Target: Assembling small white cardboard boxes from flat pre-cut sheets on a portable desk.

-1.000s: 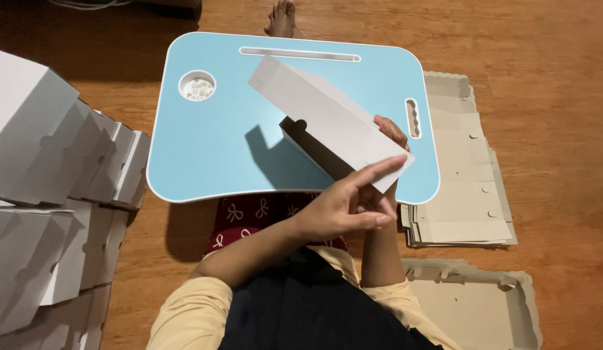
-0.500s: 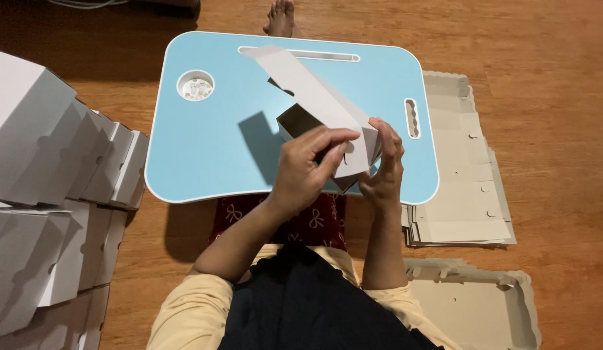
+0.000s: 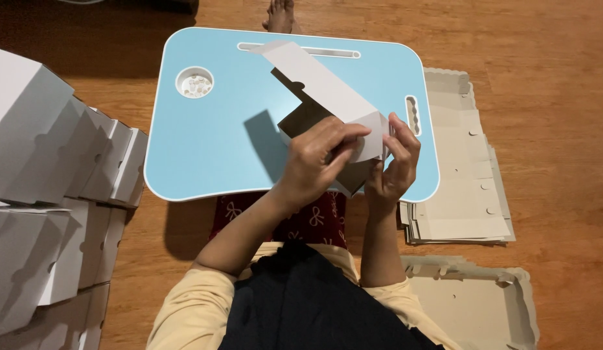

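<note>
Box (image 3: 327, 91) lifted higher, 2 hands gripping

We see one white box (image 3: 327, 97), thin card, half folded, held up over the blue tray (image 3: 204, 149) at its right half. Long flat lid flap sticks up and away toward the tray's far slot, tilted, white face up. Near end folded into a corner, side panel bent down. Grey-brown inside shows under the flap, open hollow facing left. Bottom edge hangs just past the tray's near rim.
</note>
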